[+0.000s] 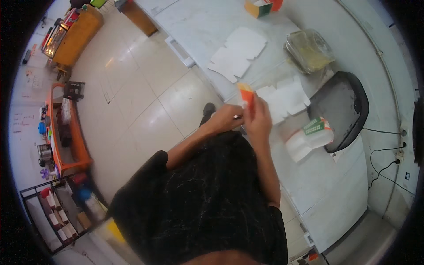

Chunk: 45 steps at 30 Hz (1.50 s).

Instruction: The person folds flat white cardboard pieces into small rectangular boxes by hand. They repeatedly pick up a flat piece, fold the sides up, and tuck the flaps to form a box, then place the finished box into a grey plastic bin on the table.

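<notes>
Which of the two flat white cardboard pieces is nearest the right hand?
The lower cardboard piece, just right of the right hand and below the clear plastic container; the upper cardboard piece lies farther off, left of that container.

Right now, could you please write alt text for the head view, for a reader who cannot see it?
A person's right hand holds an orange and yellow piece, the left hand close by, at a white table. On the table lie flat white sheets, a clear plastic container and a white and green carton.
</notes>
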Available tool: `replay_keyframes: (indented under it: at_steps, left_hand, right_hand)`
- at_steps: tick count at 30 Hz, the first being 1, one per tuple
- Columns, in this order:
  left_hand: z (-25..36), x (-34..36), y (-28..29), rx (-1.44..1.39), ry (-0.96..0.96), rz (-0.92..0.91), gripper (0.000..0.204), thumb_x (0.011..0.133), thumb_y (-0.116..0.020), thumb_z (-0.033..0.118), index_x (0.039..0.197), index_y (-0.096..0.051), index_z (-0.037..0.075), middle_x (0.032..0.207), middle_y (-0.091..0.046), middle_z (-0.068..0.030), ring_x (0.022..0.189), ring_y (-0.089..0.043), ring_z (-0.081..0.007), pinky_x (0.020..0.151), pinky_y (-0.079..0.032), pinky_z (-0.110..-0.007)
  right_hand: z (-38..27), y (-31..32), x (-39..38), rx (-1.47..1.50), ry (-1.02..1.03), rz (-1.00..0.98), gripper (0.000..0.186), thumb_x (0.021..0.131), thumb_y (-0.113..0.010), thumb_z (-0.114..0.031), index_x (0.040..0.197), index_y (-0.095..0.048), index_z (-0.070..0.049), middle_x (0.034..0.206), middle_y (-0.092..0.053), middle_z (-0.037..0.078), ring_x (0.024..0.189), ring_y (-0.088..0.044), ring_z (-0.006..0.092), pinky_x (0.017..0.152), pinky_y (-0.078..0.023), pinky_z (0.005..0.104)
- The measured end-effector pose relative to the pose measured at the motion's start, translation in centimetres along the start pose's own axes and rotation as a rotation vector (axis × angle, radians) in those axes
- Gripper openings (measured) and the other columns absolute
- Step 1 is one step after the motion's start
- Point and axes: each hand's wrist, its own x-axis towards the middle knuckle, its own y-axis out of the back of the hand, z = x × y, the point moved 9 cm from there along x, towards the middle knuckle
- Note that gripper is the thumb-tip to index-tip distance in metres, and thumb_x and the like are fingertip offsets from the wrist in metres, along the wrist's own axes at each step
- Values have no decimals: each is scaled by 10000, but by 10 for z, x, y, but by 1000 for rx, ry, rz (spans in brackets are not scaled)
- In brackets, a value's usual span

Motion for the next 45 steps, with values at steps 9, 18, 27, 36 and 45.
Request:
replay_keyframes:
  at_steps: [9,18,27,36,45]
  left_hand:
    - [-12,-3,24,-730,210,250,326,947,-620,204,1145,-627,-55,1074,-664,-89,981,-617,-152,885,-492,-307]
    - [-5,4,31,-399,140,325,297,897,-682,193,1110,-650,-11,938,-710,-140,819,-663,-144,761,-517,-292]
    - [18,7,45,-254,29,347,216,894,-674,140,1050,-663,-9,896,-707,-122,772,-656,-139,717,-522,-286]
    - [23,5,50,-237,31,401,225,877,-692,138,1048,-671,-6,863,-700,-115,752,-643,-122,695,-509,-267]
    - [29,7,52,-298,-24,457,195,847,-707,63,1031,-688,1,878,-700,-92,763,-633,-102,703,-500,-246]
  right_hand:
    - [-10,14,-9,-123,131,149,284,834,-649,-38,1116,-673,-57,1022,-671,79,900,-659,241,782,-527,347]
    - [5,27,11,239,-117,26,171,880,-609,-44,1042,-663,-30,1015,-660,116,920,-644,253,745,-508,334]
    - [-1,36,21,318,-93,-37,170,886,-614,-65,1046,-661,-30,1028,-651,99,901,-636,221,712,-500,326]
    - [-10,37,27,405,-106,-11,138,875,-624,-22,1000,-679,0,1076,-655,128,953,-644,218,755,-524,296]
    - [-13,42,31,430,-127,-3,124,875,-627,-19,984,-680,8,1078,-657,125,962,-642,212,755,-528,300]
